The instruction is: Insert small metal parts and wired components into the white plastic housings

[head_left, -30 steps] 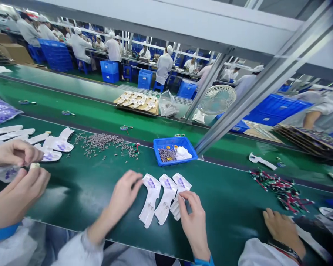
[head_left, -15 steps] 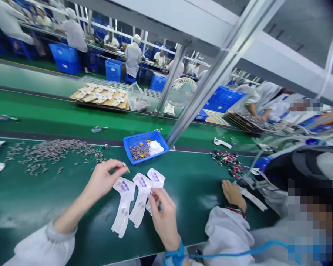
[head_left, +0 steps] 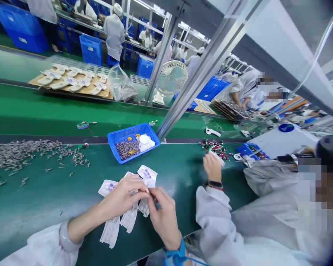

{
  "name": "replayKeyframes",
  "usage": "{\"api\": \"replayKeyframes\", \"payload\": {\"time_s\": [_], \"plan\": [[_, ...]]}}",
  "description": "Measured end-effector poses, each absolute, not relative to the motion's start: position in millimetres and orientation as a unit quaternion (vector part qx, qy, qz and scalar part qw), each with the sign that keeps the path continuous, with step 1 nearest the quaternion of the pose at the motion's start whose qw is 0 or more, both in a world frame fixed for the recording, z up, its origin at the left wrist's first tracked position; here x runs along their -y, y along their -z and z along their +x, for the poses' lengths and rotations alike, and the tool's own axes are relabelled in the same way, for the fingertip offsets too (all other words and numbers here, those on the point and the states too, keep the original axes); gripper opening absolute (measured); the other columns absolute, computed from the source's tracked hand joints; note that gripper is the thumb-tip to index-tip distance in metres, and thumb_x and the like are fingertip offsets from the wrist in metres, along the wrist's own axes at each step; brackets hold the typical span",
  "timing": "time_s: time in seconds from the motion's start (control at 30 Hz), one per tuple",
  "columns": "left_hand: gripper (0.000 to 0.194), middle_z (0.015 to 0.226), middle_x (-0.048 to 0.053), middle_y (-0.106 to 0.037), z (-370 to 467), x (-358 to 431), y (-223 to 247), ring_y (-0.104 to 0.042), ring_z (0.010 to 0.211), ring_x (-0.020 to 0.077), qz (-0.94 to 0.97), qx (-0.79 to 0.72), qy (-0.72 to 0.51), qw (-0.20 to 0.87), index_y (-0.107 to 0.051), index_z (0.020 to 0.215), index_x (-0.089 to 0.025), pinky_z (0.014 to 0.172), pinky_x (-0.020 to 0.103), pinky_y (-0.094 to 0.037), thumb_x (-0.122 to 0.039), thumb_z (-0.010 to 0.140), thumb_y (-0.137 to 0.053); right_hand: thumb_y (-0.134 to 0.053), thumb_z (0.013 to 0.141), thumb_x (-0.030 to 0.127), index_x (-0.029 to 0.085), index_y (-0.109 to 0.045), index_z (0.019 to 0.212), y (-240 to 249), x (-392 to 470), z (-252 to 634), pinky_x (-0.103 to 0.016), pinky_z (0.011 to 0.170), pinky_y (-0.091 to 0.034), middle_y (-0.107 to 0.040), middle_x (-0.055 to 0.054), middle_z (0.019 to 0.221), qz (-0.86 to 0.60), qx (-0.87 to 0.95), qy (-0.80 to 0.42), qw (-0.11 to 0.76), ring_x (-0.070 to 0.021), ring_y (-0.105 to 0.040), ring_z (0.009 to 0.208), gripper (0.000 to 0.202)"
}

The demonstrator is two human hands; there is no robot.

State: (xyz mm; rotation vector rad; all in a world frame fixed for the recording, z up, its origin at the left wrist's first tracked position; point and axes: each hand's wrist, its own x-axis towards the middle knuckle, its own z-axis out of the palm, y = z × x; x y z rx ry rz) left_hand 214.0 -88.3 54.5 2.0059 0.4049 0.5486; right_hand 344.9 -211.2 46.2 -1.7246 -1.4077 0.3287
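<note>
Three white curved plastic shells lie side by side on the green bench: the left shell (head_left: 111, 231), the middle shell (head_left: 130, 218) and the right shell (head_left: 147, 175), with purple marks at their upper ends. My left hand (head_left: 124, 195) reaches over the left and middle shells, partly hiding them, thumb and finger pinched together. Its fingertips meet those of my right hand (head_left: 165, 218), also closed in a pinch, above the right shell. Whatever lies between the fingertips is too small to make out. A blue band circles my right wrist.
Behind the shells stands a blue tray (head_left: 140, 155) of small metal parts and a white lump. Loose grey parts (head_left: 36, 151) are heaped at left. At right, a co-worker's hand (head_left: 213, 168) is by red and black pieces (head_left: 215, 146). A metal post (head_left: 199, 79) slants across the bench's back.
My left hand has moved right, from beside the left shell to my right hand, and their fingertips now meet. The camera view has turned; the co-worker's hand has moved to the red and black pieces.
</note>
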Motion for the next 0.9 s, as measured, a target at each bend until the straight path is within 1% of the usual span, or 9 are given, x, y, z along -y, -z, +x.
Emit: {"api": "replayKeyframes", "payload": {"time_s": [0.03, 0.1, 0.2, 0.27, 0.3, 0.4, 0.5, 0.7, 0.9], "plan": [[0.021, 0.080, -0.001, -0.071, 217, 84, -52, -0.061, 0.080, 0.0183, 0.823, -0.163, -0.228, 0.495, -0.070, 0.080, -0.024, 0.082, 0.033, -0.046, -0.030, 0.095, -0.056, -0.049, 0.094, 0.017, 0.020, -0.067, 0.092, -46, 209, 348, -0.026, 0.063, -0.047, -0.065, -0.004, 0.080, -0.698, 0.554, -0.130, 0.435, -0.0153, -0.059, 0.069, 0.018], [0.015, 0.091, 0.000, -0.071, 225, 72, -46, -0.063, 0.088, 0.0186, 0.823, -0.162, -0.234, 0.492, -0.070, 0.097, -0.025, 0.085, 0.033, -0.048, -0.028, 0.096, -0.055, -0.050, 0.095, 0.019, 0.020, -0.066, 0.088, -43, 202, 357, -0.027, 0.064, -0.045, -0.064, -0.003, 0.080, -0.716, 0.523, -0.118, 0.446, -0.0156, -0.058, 0.069, 0.018], [0.033, 0.120, 0.005, -0.065, 236, 54, -30, -0.058, 0.114, 0.0211, 0.847, -0.172, -0.228, 0.447, -0.057, 0.126, -0.023, 0.100, 0.037, -0.046, -0.020, 0.095, -0.051, -0.053, 0.093, 0.021, 0.020, -0.063, 0.079, -34, 189, 372, -0.030, 0.068, -0.043, -0.061, -0.003, 0.079, -0.749, 0.483, -0.089, 0.446, -0.0164, -0.057, 0.073, 0.018], [0.044, 0.135, 0.008, -0.057, 242, 45, -20, -0.048, 0.130, 0.0231, 0.865, -0.181, -0.205, 0.421, -0.049, 0.135, -0.022, 0.110, 0.042, -0.040, -0.016, 0.092, -0.050, -0.055, 0.092, 0.020, 0.020, -0.062, 0.076, -27, 182, 380, -0.032, 0.074, -0.041, -0.060, -0.001, 0.080, -0.765, 0.477, -0.076, 0.427, -0.0167, -0.056, 0.077, 0.017], [0.048, 0.139, 0.009, -0.054, 245, 42, -15, -0.045, 0.134, 0.0235, 0.870, -0.184, -0.189, 0.416, -0.045, 0.138, -0.021, 0.111, 0.043, -0.038, -0.015, 0.090, -0.050, -0.056, 0.091, 0.020, 0.020, -0.061, 0.075, -23, 178, 382, -0.033, 0.077, -0.039, -0.060, -0.001, 0.080, -0.771, 0.479, -0.071, 0.415, -0.0167, -0.056, 0.078, 0.016], [0.055, 0.136, 0.008, -0.058, 248, 38, -7, -0.048, 0.131, 0.0234, 0.876, -0.197, -0.145, 0.416, -0.037, 0.143, -0.022, 0.109, 0.043, -0.042, -0.012, 0.089, -0.048, -0.057, 0.090, 0.018, 0.020, -0.061, 0.075, -13, 171, 383, -0.034, 0.081, -0.034, -0.059, 0.001, 0.079, -0.781, 0.491, -0.058, 0.382, -0.0164, -0.056, 0.080, 0.016], [0.057, 0.128, 0.005, -0.064, 248, 39, -5, -0.054, 0.124, 0.0237, 0.873, -0.207, -0.136, 0.419, -0.035, 0.143, -0.024, 0.103, 0.041, -0.047, -0.012, 0.089, -0.048, -0.055, 0.091, 0.016, 0.019, -0.061, 0.074, -6, 168, 381, -0.033, 0.078, -0.032, -0.057, 0.001, 0.076, -0.780, 0.507, -0.050, 0.362, -0.0163, -0.055, 0.079, 0.018], [0.055, 0.123, 0.005, -0.067, 249, 42, -2, -0.058, 0.121, 0.0252, 0.868, -0.218, -0.161, 0.417, -0.038, 0.140, -0.026, 0.097, 0.041, -0.050, -0.015, 0.088, -0.050, -0.053, 0.092, 0.018, 0.019, -0.059, 0.073, -5, 165, 382, -0.033, 0.075, -0.031, -0.057, 0.001, 0.074, -0.783, 0.515, -0.041, 0.345, -0.0164, -0.054, 0.078, 0.019], [0.054, 0.118, 0.006, -0.068, 253, 44, 0, -0.061, 0.112, 0.0252, 0.866, -0.236, -0.173, 0.406, -0.042, 0.138, -0.025, 0.090, 0.041, -0.053, -0.012, 0.086, -0.050, -0.053, 0.092, 0.017, 0.019, -0.056, 0.071, -8, 166, 380, -0.032, 0.075, -0.031, -0.056, 0.002, 0.073, -0.792, 0.514, -0.041, 0.327, -0.0158, -0.053, 0.076, 0.022]]}}
